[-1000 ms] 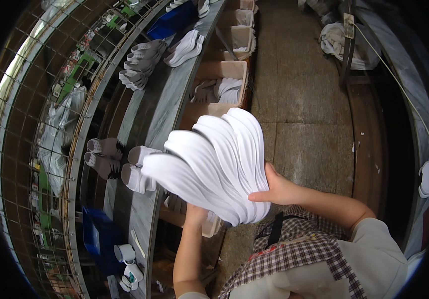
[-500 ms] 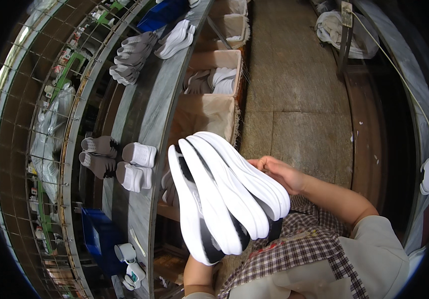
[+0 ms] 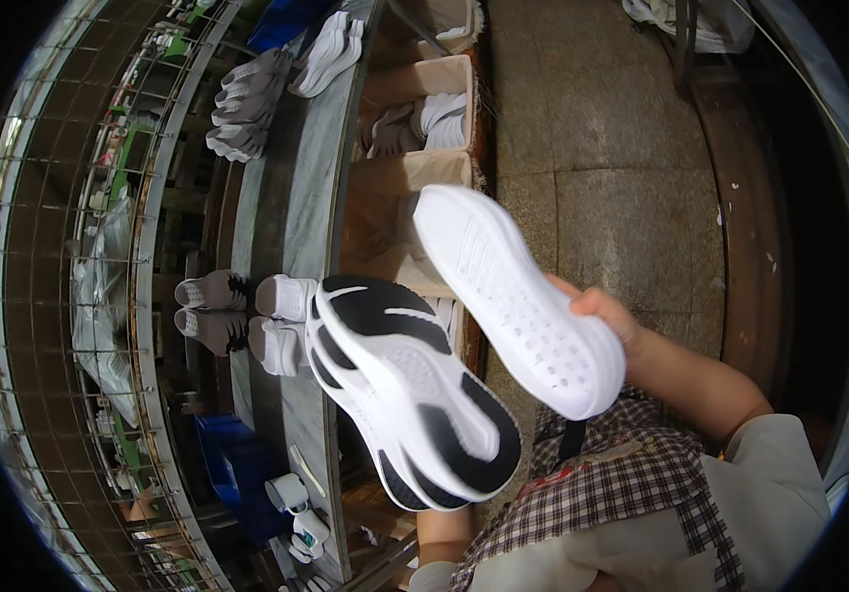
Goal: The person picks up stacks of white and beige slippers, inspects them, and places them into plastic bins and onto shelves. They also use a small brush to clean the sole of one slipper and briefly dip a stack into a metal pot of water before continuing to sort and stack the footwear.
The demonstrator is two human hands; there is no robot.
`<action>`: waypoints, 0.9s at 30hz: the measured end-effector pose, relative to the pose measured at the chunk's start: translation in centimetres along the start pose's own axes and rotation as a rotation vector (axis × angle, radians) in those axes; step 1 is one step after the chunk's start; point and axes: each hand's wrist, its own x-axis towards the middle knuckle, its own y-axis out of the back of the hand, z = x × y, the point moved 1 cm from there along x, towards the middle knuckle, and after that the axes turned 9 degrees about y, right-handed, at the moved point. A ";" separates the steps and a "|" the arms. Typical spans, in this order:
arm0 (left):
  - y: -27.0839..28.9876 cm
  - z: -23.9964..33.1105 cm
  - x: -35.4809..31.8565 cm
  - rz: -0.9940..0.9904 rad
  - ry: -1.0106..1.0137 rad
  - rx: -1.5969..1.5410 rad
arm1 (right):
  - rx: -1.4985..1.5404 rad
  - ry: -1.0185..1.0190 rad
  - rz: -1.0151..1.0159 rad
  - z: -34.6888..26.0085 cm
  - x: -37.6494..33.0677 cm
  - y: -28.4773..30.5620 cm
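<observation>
1. The right hand [image 3: 610,318] pinched 1 white foam shoe sole with a dotted tread [image 3: 518,298] at its rear edge, raised over the cardboard box [image 3: 414,178].
2. The left hand was hidden behind the stack of black-and-white rubber soles [image 3: 409,390]; its grip could not be told.
3. The soles looked light, bendy and non-slip, best held by the edges.
4. Grey shoes [image 3: 209,308] sat on the grey conveyor [image 3: 291,212].
</observation>
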 end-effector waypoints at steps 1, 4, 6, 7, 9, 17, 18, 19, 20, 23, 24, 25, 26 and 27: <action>-0.2 -0.1 0.1 -0.024 0.010 -0.053 | -0.164 -0.018 0.004 0.5 0.0 0.1; -0.9 -0.6 0.9 -0.116 0.031 -0.232 | -0.481 -0.023 -0.014 1.9 0.1 0.2; -1.2 -0.8 1.4 -0.163 0.041 -0.357 | -0.312 -0.043 -0.016 2.2 0.2 0.8; -1.3 -0.9 1.6 -0.189 0.056 -0.405 | -0.188 -0.071 -0.018 2.2 0.3 1.3; -1.5 -1.0 1.9 -0.222 0.072 -0.496 | 0.015 -0.100 -0.055 2.2 0.2 2.2; -2.1 -0.9 2.1 -0.283 0.080 -0.623 | 0.150 -0.051 -0.027 2.0 -0.6 3.7; -2.3 -0.9 2.1 -0.284 0.081 -0.622 | -0.072 -0.077 0.023 2.0 -0.7 3.7; -2.4 -0.9 2.1 -0.283 0.076 -0.616 | -0.210 -0.084 0.005 2.2 -0.7 3.7; -2.5 -0.8 2.1 -0.280 0.075 -0.617 | -0.341 -0.074 0.010 2.5 -0.7 3.8; -2.5 -0.6 2.1 -0.284 0.074 -0.621 | -0.290 -0.138 0.069 3.0 -1.0 4.7; -2.4 -0.5 2.1 -0.280 0.071 -0.625 | -0.215 -0.143 0.097 3.2 -1.2 5.2; -2.5 -0.5 2.0 -0.283 0.073 -0.634 | -0.119 -0.145 0.107 3.6 -1.3 5.6; -2.5 -0.5 1.9 -0.285 0.077 -0.644 | -0.027 -0.122 0.107 4.0 -1.2 6.0; -2.5 -0.5 1.7 -0.283 0.073 -0.653 | 0.072 -0.120 0.046 4.1 -1.2 6.3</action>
